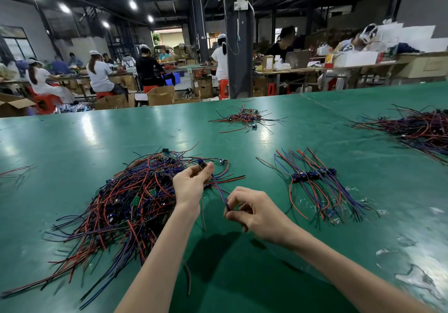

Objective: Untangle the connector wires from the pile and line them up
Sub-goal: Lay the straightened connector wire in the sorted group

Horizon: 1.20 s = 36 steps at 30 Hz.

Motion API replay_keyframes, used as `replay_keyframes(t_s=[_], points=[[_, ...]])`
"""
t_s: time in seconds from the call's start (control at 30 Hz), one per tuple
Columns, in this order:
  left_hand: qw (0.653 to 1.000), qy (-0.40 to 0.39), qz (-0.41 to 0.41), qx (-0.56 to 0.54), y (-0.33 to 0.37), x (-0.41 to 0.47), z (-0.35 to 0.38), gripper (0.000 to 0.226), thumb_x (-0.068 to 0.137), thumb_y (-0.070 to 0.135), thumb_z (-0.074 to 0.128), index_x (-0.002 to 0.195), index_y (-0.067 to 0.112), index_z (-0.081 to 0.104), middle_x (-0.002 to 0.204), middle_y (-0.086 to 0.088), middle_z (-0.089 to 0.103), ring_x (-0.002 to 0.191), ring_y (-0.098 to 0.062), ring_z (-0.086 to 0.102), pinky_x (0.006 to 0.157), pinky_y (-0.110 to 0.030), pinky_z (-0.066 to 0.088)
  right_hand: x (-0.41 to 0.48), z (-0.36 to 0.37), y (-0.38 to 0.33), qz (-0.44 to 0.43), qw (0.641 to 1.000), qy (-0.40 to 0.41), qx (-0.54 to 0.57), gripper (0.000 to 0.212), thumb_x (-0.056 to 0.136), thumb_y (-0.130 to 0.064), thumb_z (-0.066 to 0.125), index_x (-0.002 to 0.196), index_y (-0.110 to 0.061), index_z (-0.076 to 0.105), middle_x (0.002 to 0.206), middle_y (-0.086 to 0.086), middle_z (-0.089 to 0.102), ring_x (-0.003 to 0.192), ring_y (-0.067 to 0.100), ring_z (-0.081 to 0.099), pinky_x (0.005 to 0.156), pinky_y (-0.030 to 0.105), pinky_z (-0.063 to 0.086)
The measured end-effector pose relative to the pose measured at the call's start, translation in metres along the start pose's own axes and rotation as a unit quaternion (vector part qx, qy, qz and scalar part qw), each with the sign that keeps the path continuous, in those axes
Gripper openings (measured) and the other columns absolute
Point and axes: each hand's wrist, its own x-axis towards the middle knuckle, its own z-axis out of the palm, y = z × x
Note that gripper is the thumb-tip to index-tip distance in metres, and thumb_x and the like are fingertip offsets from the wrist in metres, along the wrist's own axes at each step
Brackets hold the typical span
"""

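Right now the thumb (209,170) and curled fingers of the left hand (191,185) pinch a small blue connector (202,164), held up just above the near edge of the tangled pile (126,198). The right hand (253,209) pinches that connector's blue wire (220,192) lower down, fingers curled close around it. The wire runs taut between the two grips.

The step looks like drawing one lead clear. It would go best with the connector held steady and the right pinch sliding toward the wire's free end, pulling slowly away from the pile so crossing strands slip off (red and black ones lie close under the left hand). Once free, it probably belongs in the lined-up row (311,176) to the right on the green table (72,147), connector level with its neighbours and wires parallel.
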Motion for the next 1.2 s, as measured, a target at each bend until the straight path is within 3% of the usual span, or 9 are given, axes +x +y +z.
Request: replay_keyframes(t_s=[0.2,0.33,0.47,0.63,0.77,0.83,0.97,1.07,1.2], points=[[0.998,0.011,-0.040,-0.051,0.003,0.002,-0.002,0.012,0.080,0.014,0.072,0.075,0.008,0.064,0.066,-0.002,0.062,0.059,-0.012,0.055,0.064,-0.022,0.048,0.001,0.000,0.004,0.052,0.997,-0.048,-0.028,0.025,0.087,-0.018,0.068,0.065,-0.023,0.057,0.089,0.001,0.053,0.072,0.015,0.046,0.070,0.023,0.038],[0.997,0.015,-0.047,-0.060,0.003,0.001,-0.002,0.012,0.081,0.012,0.071,0.075,0.006,0.063,0.068,-0.003,0.061,0.060,-0.013,0.055,0.066,-0.023,0.049,-0.002,0.000,-0.003,0.018,0.999,-0.030,-0.019,0.021,0.088,-0.013,0.066,0.073,-0.018,0.052,0.081,-0.004,0.046,0.066,0.009,0.041,0.067,0.021,0.037],[0.997,0.009,-0.053,-0.059,0.001,-0.001,0.000,0.012,0.083,0.010,0.069,0.077,0.004,0.062,0.069,-0.004,0.060,0.061,-0.013,0.055,0.065,-0.023,0.051,-0.003,-0.001,-0.011,-0.038,0.999,0.001,-0.011,0.029,0.085,-0.002,0.067,0.071,-0.020,0.048,0.081,0.000,0.047,0.066,0.011,0.040,0.066,0.022,0.037],[0.996,0.027,-0.055,-0.069,0.002,-0.001,0.000,0.015,0.084,0.008,0.068,0.072,0.008,0.060,0.061,0.000,0.061,0.060,-0.013,0.054,0.065,-0.024,0.048,-0.003,-0.001,-0.007,0.000,0.999,-0.030,-0.028,0.017,0.086,-0.008,0.068,0.074,-0.012,0.057,0.078,-0.001,0.048,0.067,0.014,0.041,0.066,0.021,0.036],[0.996,0.025,-0.061,-0.064,0.001,-0.001,-0.001,0.013,0.085,0.009,0.067,0.074,0.007,0.060,0.071,-0.004,0.061,0.063,-0.012,0.055,0.064,-0.021,0.050,-0.002,0.001,-0.005,0.026,0.998,-0.047,-0.042,0.019,0.090,-0.015,0.064,0.073,-0.008,0.061,0.075,-0.002,0.048,0.064,0.009,0.041,0.063,0.017,0.033],[0.996,0.027,-0.064,-0.063,0.001,-0.001,-0.001,0.013,0.084,0.009,0.067,0.074,0.006,0.060,0.072,-0.004,0.061,0.063,-0.013,0.054,0.065,-0.022,0.050,-0.003,0.000,-0.007,0.016,0.998,-0.044,-0.045,0.021,0.091,-0.015,0.062,0.071,-0.012,0.058,0.072,-0.005,0.046,0.060,0.005,0.039,0.062,0.015,0.032],[0.995,0.021,-0.066,-0.066,0.000,-0.002,-0.001,0.015,0.085,0.007,0.066,0.072,0.006,0.059,0.068,-0.004,0.059,0.063,-0.014,0.054,0.059,-0.018,0.052,-0.004,-0.001,-0.013,-0.043,0.998,-0.023,-0.047,0.023,0.089,-0.003,0.061,0.072,-0.012,0.049,0.076,0.001,0.045,0.066,0.012,0.038,0.064,0.021,0.034],[0.995,0.019,-0.066,-0.070,0.000,-0.002,0.001,0.014,0.085,0.008,0.066,0.073,0.005,0.060,0.060,0.001,0.061,0.063,-0.015,0.054,0.066,-0.024,0.051,-0.004,-0.001,-0.012,-0.057,0.998,-0.006,-0.036,0.024,0.086,0.003,0.062,0.071,-0.011,0.050,0.077,0.003,0.047,0.066,0.012,0.039,0.066,0.023,0.036],[0.995,0.026,-0.071,-0.072,0.000,0.000,-0.001,0.011,0.085,0.009,0.067,0.077,0.005,0.061,0.068,-0.002,0.063,0.065,-0.013,0.056,0.073,-0.026,0.051,-0.004,0.002,-0.006,-0.007,0.998,-0.040,-0.046,0.019,0.091,-0.011,0.062,0.074,-0.014,0.055,0.069,-0.005,0.048,0.061,0.006,0.039,0.061,0.020,0.035]])
